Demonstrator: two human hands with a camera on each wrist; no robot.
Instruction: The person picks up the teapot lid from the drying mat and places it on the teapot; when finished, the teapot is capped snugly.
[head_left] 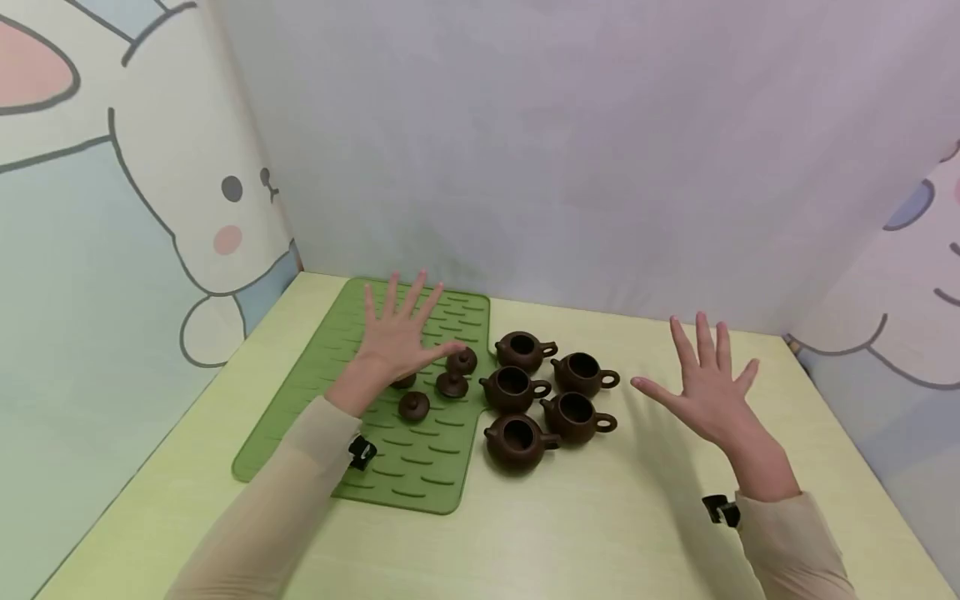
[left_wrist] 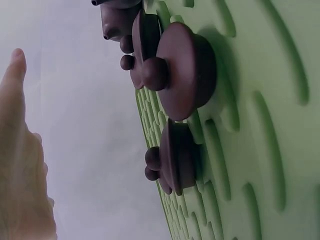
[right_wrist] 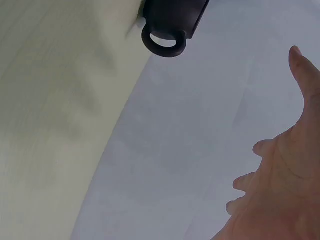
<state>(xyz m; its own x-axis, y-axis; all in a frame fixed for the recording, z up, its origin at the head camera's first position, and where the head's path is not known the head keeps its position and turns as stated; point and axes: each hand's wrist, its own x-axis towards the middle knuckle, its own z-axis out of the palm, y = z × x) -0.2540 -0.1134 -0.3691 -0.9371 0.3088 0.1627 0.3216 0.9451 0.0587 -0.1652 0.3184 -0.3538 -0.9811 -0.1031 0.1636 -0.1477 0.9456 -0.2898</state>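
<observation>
Above the pale-yellow worktop (head_left: 570, 525), left hand (head_left: 393, 343) and right hand (head_left: 711, 393) splay empty, probably pre-grasp; round dark-brown lids (head_left: 414, 407) near the left would need pinching.

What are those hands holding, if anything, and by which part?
Nothing is held: the left hand and the right hand are both empty, spread wide open.

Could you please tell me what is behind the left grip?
The head view shows ridged green mat and part of a teapot lid; the left grip covers the rest.

head: bright, diffuse | soft shadows on table (head_left: 570, 533) | right wrist: dimmer | left wrist: slightly hazy
</observation>
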